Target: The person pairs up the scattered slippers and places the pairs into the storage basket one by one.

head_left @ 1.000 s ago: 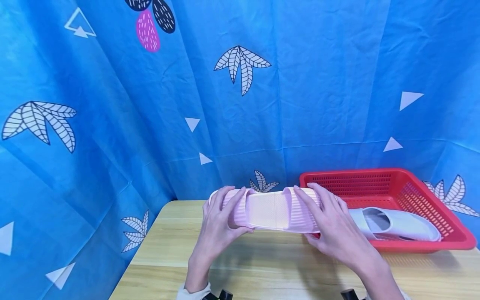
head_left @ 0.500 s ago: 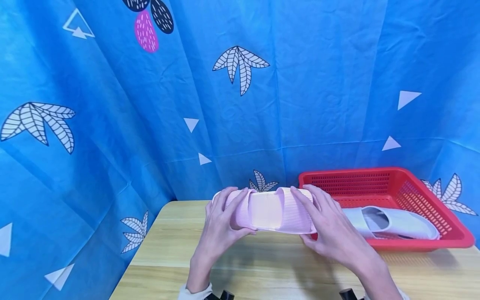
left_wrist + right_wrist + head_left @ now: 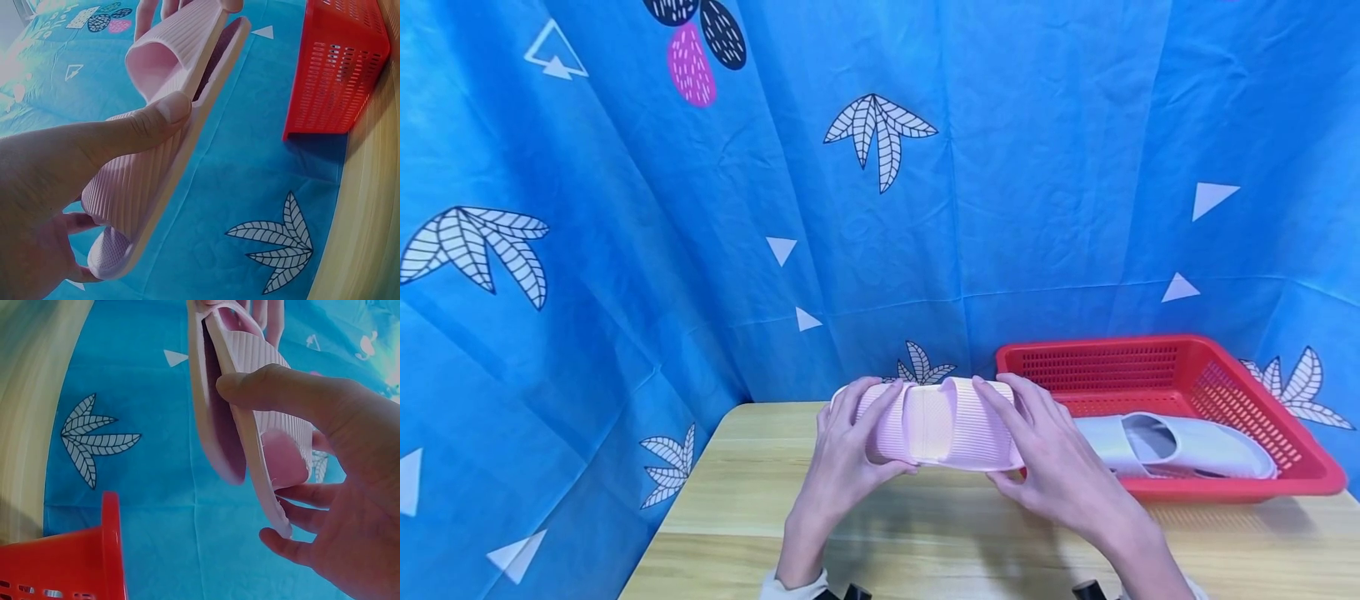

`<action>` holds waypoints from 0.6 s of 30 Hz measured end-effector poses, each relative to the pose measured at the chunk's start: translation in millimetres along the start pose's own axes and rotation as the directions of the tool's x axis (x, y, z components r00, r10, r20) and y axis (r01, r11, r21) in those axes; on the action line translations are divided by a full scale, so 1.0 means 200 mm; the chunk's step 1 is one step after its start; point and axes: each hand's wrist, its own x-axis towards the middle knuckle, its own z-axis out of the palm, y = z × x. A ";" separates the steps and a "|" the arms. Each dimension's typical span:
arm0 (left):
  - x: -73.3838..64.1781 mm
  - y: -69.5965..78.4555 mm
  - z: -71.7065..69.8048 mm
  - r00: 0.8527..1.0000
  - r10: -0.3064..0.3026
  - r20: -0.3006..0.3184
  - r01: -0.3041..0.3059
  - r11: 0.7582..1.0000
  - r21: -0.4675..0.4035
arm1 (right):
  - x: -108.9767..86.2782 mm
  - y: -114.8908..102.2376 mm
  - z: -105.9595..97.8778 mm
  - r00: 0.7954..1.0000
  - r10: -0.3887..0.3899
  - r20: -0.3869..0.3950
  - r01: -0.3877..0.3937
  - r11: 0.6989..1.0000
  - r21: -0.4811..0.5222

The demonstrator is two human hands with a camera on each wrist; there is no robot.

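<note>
Two pink slide slippers with ribbed straps are held up above the table, lengthwise from left to right. My left hand [image 3: 842, 458] grips the left slipper [image 3: 889, 429] around its strap, the thumb along the near edge. The right slipper [image 3: 979, 429] is gripped the same way by my right hand [image 3: 1056, 462]. Both soles overlap in the middle, with a narrow stretch of insole [image 3: 928, 425] between the straps. A thin dark gap parts the two soles [image 3: 211, 419] in the right wrist view. My palms and fingers hide the outer ends.
A red perforated basket [image 3: 1097, 344] stands on the right of the wooden table [image 3: 737, 475]. White slippers [image 3: 1217, 446] lie inside it. Behind the table hangs a blue patterned curtain [image 3: 1045, 167].
My hands have come closer together, the right one moving left. The slippers overlap more, and the insole between the straps has narrowed.
</note>
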 end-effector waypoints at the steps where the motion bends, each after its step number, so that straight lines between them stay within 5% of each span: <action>1: 0.00 0.00 0.00 1.000 0.001 0.004 -0.001 1.000 0.003 | 0.00 0.00 0.00 1.000 -0.003 -0.001 0.003 1.000 0.000; 18: -0.01 0.02 -0.01 0.996 0.025 0.082 -0.025 1.000 0.006 | 0.00 -0.01 0.01 1.000 -0.008 0.011 0.007 1.000 0.016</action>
